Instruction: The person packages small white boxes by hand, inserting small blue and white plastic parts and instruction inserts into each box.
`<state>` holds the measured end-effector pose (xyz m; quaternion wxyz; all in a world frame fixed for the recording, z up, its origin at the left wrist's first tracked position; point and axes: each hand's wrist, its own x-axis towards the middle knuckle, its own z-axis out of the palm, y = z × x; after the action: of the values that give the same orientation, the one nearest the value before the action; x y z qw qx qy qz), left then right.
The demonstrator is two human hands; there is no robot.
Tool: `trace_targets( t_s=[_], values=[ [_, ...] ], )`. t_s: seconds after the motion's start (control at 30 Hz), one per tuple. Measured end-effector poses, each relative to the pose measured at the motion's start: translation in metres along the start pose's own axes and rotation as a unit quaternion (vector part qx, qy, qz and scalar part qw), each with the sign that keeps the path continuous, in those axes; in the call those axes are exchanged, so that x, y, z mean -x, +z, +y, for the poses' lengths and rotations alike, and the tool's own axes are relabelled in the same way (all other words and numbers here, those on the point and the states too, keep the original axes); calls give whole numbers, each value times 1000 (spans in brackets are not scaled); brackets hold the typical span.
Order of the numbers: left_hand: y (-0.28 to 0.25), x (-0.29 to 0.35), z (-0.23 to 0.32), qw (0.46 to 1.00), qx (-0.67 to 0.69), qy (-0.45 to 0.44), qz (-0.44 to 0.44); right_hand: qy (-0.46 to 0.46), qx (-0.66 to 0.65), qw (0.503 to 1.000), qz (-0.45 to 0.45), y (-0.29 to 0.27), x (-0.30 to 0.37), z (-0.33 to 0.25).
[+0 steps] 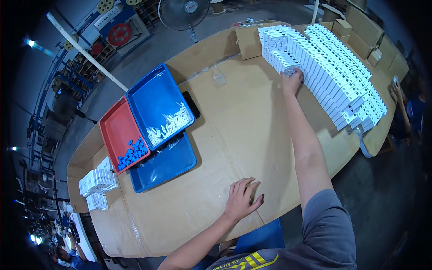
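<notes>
My right hand (292, 82) reaches out to the far right of the cardboard-covered table (234, 112). Its fingers are closed on a small white box (289, 70) at the near end of a low row. That row belongs to a large stack of white boxes (335, 67) with small dark marks on them. Near the table's front edge, my left hand (242, 200) hovers over or rests on the cardboard; I cannot tell which. Its fingers are bent and apart, with nothing in them.
Left of centre, a blue tray (148, 92) holds white sticks, a red tray (118, 119) holds blue pieces, and another blue tray (166, 166) sits partly under them. Wrapped white boxes (98, 182) stand far left. Cardboard walls edge the table. Another person's hand (397, 92) shows at right.
</notes>
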<state>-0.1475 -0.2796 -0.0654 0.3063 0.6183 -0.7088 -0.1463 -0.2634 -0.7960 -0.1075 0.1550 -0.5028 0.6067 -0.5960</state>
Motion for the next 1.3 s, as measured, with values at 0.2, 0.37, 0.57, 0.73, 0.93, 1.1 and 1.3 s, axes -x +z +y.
trace_targets(
  t_s=[0.2, 0.37, 0.57, 0.73, 0.93, 1.1, 1.3],
  values=[
    [4, -1, -2, 1000, -8, -2, 6, 28, 138, 990, -13, 5, 8, -10],
    [3, -4, -2, 1000, -10, -7, 16, -19, 147, 989, -9, 12, 6, -3],
    [1, 7, -12, 998, -18, -18, 52, -111, 111, 981, -110, -45, 52, -31],
    [3, 18, -12, 997, 11, 39, 73, -123, -27, 932, -340, -158, 190, -81],
    [0, 23, -9, 994, 20, 51, 92, -146, -24, 912, -382, -257, 297, -123],
    [0, 33, -10, 979, 101, 29, 173, -83, -60, 916, -389, -261, 331, -147],
    [-93, 151, -18, 933, 152, -135, 296, -119, -46, 906, -404, -218, 320, -222]
  ],
)
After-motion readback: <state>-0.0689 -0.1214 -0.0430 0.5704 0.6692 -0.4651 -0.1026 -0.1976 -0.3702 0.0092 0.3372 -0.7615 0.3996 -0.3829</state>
